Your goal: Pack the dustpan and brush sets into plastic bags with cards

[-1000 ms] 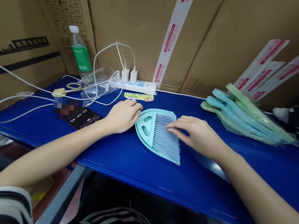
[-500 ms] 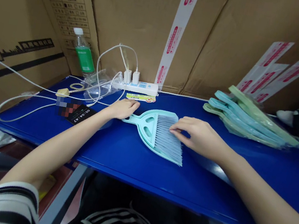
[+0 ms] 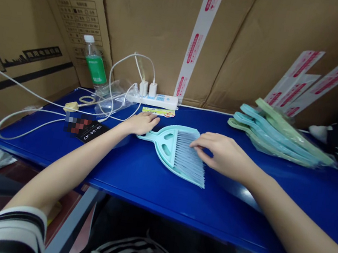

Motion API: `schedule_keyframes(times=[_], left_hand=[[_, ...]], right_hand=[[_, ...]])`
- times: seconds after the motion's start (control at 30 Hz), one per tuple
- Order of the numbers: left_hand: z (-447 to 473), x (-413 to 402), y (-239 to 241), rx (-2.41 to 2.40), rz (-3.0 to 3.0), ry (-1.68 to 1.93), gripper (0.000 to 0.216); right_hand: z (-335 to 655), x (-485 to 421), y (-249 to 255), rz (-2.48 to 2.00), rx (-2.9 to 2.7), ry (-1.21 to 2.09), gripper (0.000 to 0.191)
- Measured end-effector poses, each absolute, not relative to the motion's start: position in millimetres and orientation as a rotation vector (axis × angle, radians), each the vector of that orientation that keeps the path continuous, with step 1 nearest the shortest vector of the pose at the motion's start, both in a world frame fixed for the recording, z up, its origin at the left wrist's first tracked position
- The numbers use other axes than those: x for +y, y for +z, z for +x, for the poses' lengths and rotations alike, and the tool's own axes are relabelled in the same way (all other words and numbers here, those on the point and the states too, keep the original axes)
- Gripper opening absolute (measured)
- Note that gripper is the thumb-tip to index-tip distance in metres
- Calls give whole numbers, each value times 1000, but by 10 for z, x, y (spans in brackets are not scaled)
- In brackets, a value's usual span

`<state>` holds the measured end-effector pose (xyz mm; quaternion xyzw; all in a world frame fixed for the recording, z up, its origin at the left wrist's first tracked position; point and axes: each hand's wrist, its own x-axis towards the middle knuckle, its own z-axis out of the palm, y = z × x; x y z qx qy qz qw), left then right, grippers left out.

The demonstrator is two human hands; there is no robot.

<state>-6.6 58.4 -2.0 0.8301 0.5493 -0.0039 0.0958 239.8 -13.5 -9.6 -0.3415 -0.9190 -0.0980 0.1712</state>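
A mint-green dustpan (image 3: pixel 166 145) lies flat on the blue table (image 3: pixel 147 179), with a pale blue brush (image 3: pixel 189 160) nested in it, bristles toward me. My left hand (image 3: pixel 138 123) rests with flat fingers over the end of the handle (image 3: pixel 149 136), which points left. My right hand (image 3: pixel 223 153) is at the right side of the pan. Its fingertips and thumb pinch the brush's bristles near their root.
A stack of bagged mint and green dustpans (image 3: pixel 279 134) lies at the right rear. Against the cardboard boxes sit a power strip (image 3: pixel 160 99) with chargers, white cables (image 3: pixel 26 124), a green-labelled bottle (image 3: pixel 94 64), a clear bag (image 3: pixel 113 98) and a phone (image 3: pixel 92 132).
My left hand slid left from the pan's body to the end of the handle, uncovering the handle. The right hand stayed on the bristles.
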Motion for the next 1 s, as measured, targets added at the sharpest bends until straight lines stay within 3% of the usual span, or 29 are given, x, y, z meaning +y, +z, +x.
schedule_keyframes(times=[0.37, 0.63, 0.8, 1.0], left_hand=[[-87, 568, -11, 1590, 2541, -39, 60], [-79, 452, 1, 1387, 2763, 22, 48], [-73, 486, -30, 1018, 2772, 163, 53], [-80, 483, -43, 1082, 2730, 123, 57]], right_hand=[[2398, -148, -95, -965, -2593, -289, 27], [2425, -138, -86, -989, -2618, -292, 24], [2413, -128, -108, -1021, -2638, -288, 23], [2416, -121, -123, -1009, -2640, -279, 24]])
